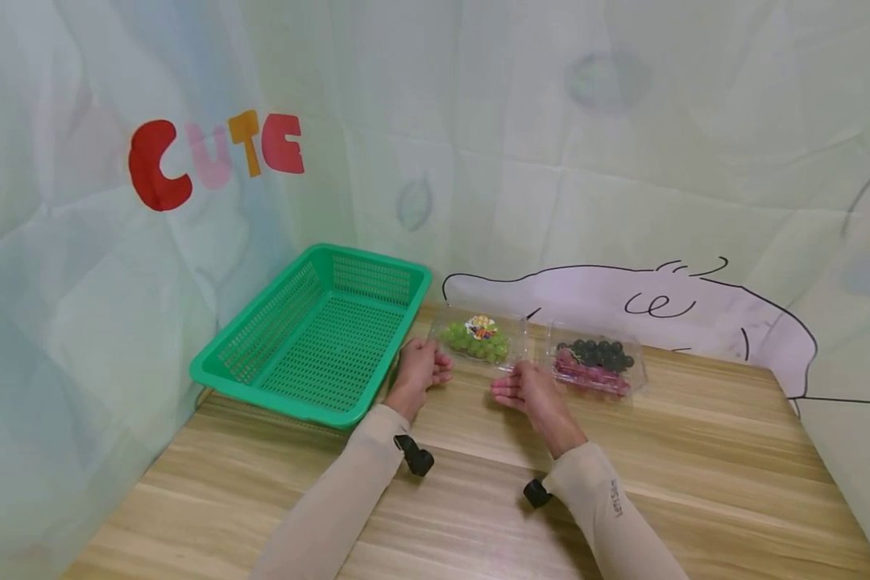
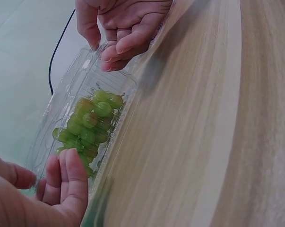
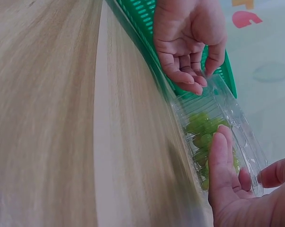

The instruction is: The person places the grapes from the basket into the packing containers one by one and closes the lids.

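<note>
A clear plastic clamshell box [image 1: 515,332] of green grapes [image 1: 471,345] lies on the table, with a colourful round sticker on its lid. My left hand [image 1: 416,369] pinches its left end between thumb and index finger, the other fingers loosely bent. At the opposite end, my right hand [image 1: 532,393] pinches the box edge likewise; its remaining fingers are fairly straight in the right wrist view. Through the clear wall the green grapes [image 2: 88,123] show between both hands. Part of the box edge is hidden behind the fingers.
Just right of my right hand lies a second clear box [image 1: 640,372] with dark and red grapes. A green plastic basket [image 1: 319,346] stands at the left, close to my left hand. Printed cloth walls [image 1: 493,161] rise behind the wooden table [image 1: 696,459].
</note>
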A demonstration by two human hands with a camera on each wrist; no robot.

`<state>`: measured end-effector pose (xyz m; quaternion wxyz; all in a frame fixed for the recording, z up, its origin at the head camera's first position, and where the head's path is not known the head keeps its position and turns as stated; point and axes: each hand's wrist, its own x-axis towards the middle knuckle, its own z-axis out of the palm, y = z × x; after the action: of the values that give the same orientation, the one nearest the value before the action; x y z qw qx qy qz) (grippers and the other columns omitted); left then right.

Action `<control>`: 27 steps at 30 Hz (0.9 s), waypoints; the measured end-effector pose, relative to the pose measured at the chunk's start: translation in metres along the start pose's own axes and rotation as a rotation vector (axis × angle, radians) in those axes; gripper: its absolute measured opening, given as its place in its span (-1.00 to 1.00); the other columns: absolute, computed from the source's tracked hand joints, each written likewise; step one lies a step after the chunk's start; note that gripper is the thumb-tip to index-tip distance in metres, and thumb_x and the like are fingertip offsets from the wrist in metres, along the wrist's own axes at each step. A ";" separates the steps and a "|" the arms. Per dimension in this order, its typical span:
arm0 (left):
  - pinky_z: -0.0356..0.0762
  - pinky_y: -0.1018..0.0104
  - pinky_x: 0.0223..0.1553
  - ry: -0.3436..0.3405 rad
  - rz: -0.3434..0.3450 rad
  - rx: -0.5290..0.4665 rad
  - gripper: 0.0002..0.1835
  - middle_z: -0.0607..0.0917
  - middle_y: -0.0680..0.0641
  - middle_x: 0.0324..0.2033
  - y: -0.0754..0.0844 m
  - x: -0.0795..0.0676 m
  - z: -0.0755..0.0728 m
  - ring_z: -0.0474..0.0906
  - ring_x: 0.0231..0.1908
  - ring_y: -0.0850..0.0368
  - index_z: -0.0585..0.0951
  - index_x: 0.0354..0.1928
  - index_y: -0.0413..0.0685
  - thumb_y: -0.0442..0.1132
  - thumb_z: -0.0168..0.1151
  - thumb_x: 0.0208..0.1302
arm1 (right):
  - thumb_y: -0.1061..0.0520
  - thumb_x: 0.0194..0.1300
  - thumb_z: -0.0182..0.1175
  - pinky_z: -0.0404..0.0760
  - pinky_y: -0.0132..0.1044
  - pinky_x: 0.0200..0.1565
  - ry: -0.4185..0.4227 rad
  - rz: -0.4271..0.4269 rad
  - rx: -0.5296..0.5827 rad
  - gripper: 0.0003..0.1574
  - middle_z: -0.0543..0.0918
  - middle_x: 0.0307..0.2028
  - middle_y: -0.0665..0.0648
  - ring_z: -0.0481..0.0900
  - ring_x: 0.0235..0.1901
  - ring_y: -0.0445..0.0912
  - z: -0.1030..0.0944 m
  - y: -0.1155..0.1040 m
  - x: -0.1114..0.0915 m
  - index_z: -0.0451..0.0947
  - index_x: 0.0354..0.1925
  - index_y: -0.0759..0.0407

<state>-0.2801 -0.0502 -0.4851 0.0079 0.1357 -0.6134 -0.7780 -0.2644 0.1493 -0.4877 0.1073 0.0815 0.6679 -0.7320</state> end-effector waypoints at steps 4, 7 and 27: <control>0.69 0.33 -0.48 0.001 -0.004 0.008 -0.86 0.59 -0.10 -0.48 -0.002 -0.001 -0.001 0.61 -0.47 0.13 0.44 -0.15 -0.30 -0.34 -0.08 0.47 | 0.17 0.52 -0.27 0.77 -0.20 -0.18 -0.005 0.006 -0.006 -0.64 0.74 -0.34 0.25 0.73 -0.39 -0.06 0.000 0.001 -0.001 0.35 -0.07 0.44; 0.69 0.33 -0.48 0.001 -0.007 0.005 -0.87 0.58 -0.10 -0.48 -0.003 -0.002 -0.001 0.61 -0.48 0.13 0.43 -0.17 -0.29 -0.35 -0.08 0.47 | 0.16 0.53 -0.27 0.77 -0.18 -0.16 -0.006 0.009 -0.008 -0.65 0.73 -0.37 0.23 0.73 -0.39 -0.05 0.000 0.002 -0.003 0.35 -0.10 0.42; 0.65 0.36 -0.53 0.009 0.000 -0.017 -0.88 0.58 -0.07 -0.51 -0.002 0.001 0.001 0.60 -0.51 0.15 0.40 -0.31 -0.15 -0.36 -0.07 0.45 | 0.17 0.50 -0.27 0.76 -0.21 -0.17 -0.009 -0.006 -0.009 -0.59 0.74 -0.33 0.25 0.72 -0.38 -0.07 0.002 0.000 -0.003 0.34 0.00 0.49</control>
<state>-0.2809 -0.0492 -0.4868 0.0116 0.1392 -0.6068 -0.7825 -0.2616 0.1478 -0.4863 0.1084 0.0757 0.6710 -0.7296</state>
